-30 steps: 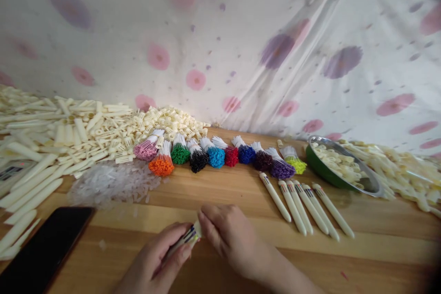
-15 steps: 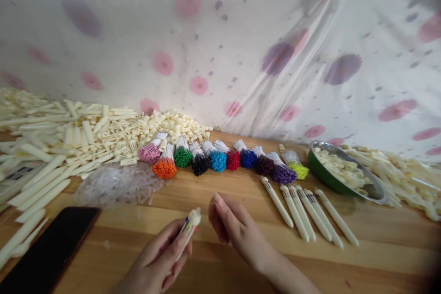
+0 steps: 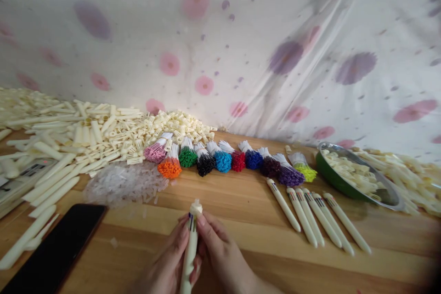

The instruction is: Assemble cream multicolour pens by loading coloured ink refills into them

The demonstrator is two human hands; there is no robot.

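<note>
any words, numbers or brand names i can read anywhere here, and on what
None can be read.
Device at the left edge: markings too blurred to read.
Black phone: screen dark, no text.
Pen held by the left hand and right hand: only coloured stripes, no lettering.

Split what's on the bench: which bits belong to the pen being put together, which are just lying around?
In use:
- cream pen, gripped by left hand and right hand
- coloured refill bundles
- cream clip pieces
- clear small parts
- cream barrels
- finished pens
- green bowl of cream parts

Lying about:
- black phone
- flowered sheet
</note>
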